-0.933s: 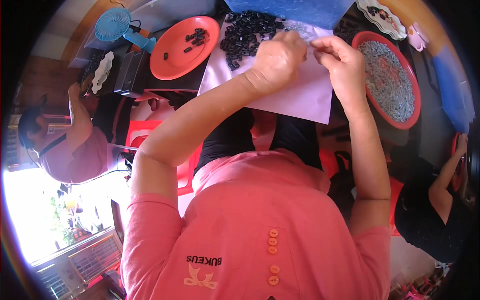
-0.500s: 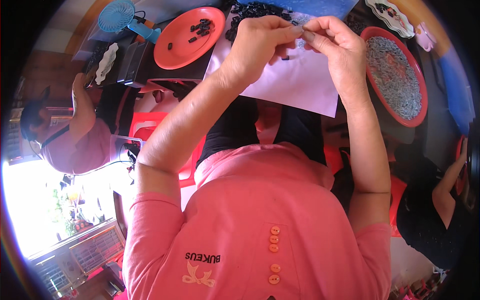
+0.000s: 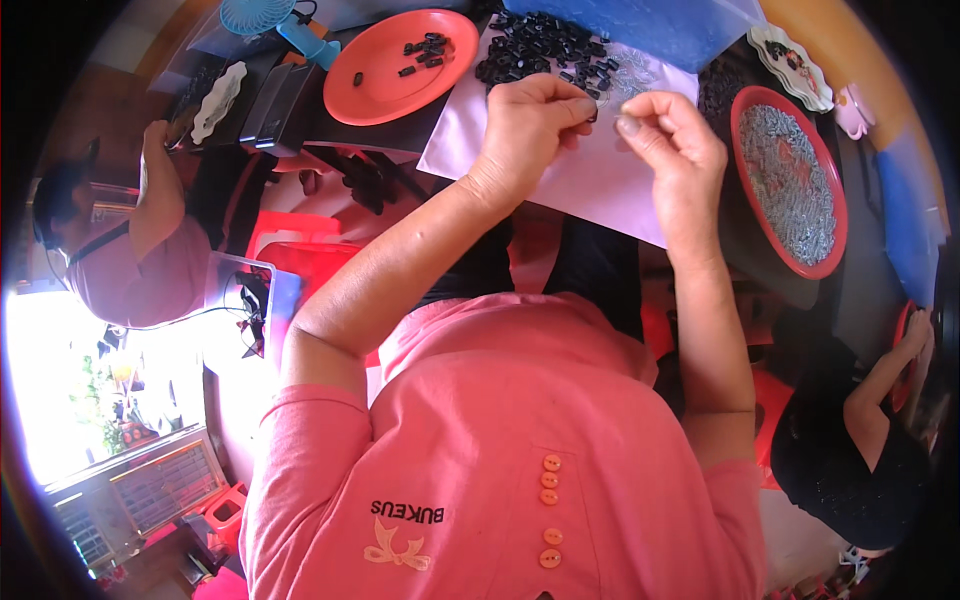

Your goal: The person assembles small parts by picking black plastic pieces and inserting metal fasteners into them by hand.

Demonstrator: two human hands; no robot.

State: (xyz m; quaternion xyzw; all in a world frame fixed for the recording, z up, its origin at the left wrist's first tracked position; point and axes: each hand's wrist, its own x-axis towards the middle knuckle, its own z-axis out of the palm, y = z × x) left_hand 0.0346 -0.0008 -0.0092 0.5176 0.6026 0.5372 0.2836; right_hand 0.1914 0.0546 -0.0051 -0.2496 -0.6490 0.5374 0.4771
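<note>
My left hand (image 3: 530, 128) pinches a small black piece (image 3: 593, 118) between thumb and forefinger, over a pale pink sheet (image 3: 585, 195). To its right, apart from it, my right hand (image 3: 685, 150) has thumb and forefinger pressed together. Whatever lies between those fingertips is too small to make out. Just beyond the left hand spreads a pile of small black pieces (image 3: 535, 48). Beside that pile, beyond the right hand, lie small clear pieces (image 3: 635, 75).
An orange-red plate (image 3: 385, 95) with several black pieces stands to the left, near a blue fan (image 3: 258, 15). On the right is a red basin (image 3: 741, 130) of small silvery pieces, with a white scalloped dish (image 3: 822, 95) behind. Other people sit at far left (image 3: 140, 260) and far right (image 3: 850, 440).
My hands, fingertips together before, have moved apart. The black piece now shows in the left fingertips. The whole view has shifted slightly, uncovering more of the black pile.
</note>
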